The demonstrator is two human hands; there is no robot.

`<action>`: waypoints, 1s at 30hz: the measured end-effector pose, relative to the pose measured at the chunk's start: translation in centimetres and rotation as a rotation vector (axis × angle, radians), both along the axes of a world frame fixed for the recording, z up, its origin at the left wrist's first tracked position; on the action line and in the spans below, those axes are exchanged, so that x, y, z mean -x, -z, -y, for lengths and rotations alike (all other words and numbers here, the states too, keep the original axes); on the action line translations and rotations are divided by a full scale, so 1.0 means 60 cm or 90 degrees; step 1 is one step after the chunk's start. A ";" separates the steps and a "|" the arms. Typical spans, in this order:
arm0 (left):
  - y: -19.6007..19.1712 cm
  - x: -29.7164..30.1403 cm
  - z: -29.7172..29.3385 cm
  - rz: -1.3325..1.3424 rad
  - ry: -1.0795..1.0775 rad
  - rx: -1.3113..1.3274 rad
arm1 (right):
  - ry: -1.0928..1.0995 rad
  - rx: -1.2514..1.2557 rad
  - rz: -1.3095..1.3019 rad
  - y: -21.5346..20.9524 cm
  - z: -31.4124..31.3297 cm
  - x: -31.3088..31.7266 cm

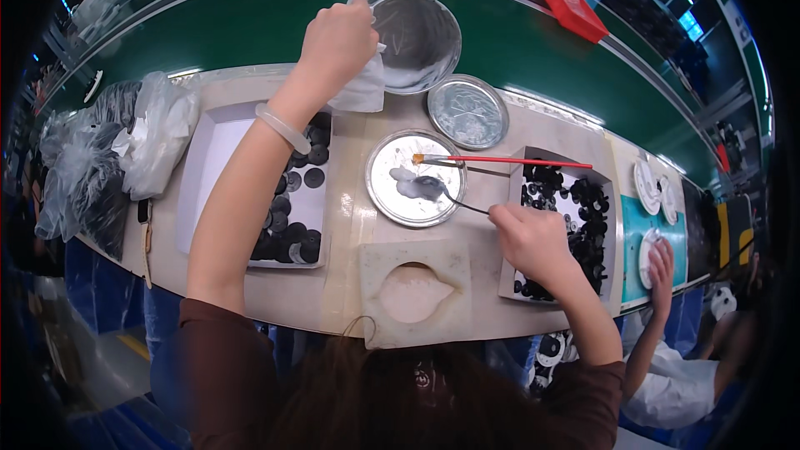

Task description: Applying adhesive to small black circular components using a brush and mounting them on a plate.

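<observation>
My left hand (337, 42) is raised at the rim of a round metal tin (417, 37), closed on a crumpled white wipe (362, 87) that hangs beneath it. Whitish residue coats the tin's inside. In my right hand (533, 237) is a thin dark-handled stirring tool (467, 206). Its tip sits in grey paste (408, 185) on a shallow round metal lid (387, 204). A red-handled paintbrush (508, 161) lies across that lid, bristles over its middle, and reaches the box at right. A second metal lid (468, 112) rests beside the tin.
Black round parts fill much of a white box (200, 192) on the left; smaller black parts lie in another box (507, 283). A pale block (450, 317) with a cut-out lies near me. Plastic bags (158, 133) sit far left. A co-worker's hand (661, 267) touches white discs at right.
</observation>
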State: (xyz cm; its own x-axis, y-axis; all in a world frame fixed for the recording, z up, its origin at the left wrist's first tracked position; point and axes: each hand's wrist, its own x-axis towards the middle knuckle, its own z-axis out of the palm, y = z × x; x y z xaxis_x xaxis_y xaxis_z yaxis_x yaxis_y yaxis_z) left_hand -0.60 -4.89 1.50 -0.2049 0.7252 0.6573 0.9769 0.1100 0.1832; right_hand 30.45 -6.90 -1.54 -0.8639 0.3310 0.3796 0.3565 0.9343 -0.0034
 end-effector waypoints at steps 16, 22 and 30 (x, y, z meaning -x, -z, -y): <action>0.002 0.008 -0.007 -0.025 -0.001 0.009 | 0.029 0.001 -0.028 0.012 -0.012 -0.009; 0.002 0.009 -0.006 -0.033 0.006 0.009 | 0.023 0.062 -0.002 0.012 -0.003 -0.017; -0.001 0.003 -0.004 -0.019 -0.001 0.016 | 0.041 0.075 -0.013 0.003 -0.006 -0.008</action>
State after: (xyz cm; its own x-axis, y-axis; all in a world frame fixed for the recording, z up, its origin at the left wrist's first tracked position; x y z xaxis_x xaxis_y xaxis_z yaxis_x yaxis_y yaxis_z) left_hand -0.80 -4.63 1.57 -0.1860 0.7412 0.6450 0.9818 0.1150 0.1509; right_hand 30.96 -6.54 -1.73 -0.8320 0.4285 0.3523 0.4142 0.9023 -0.1193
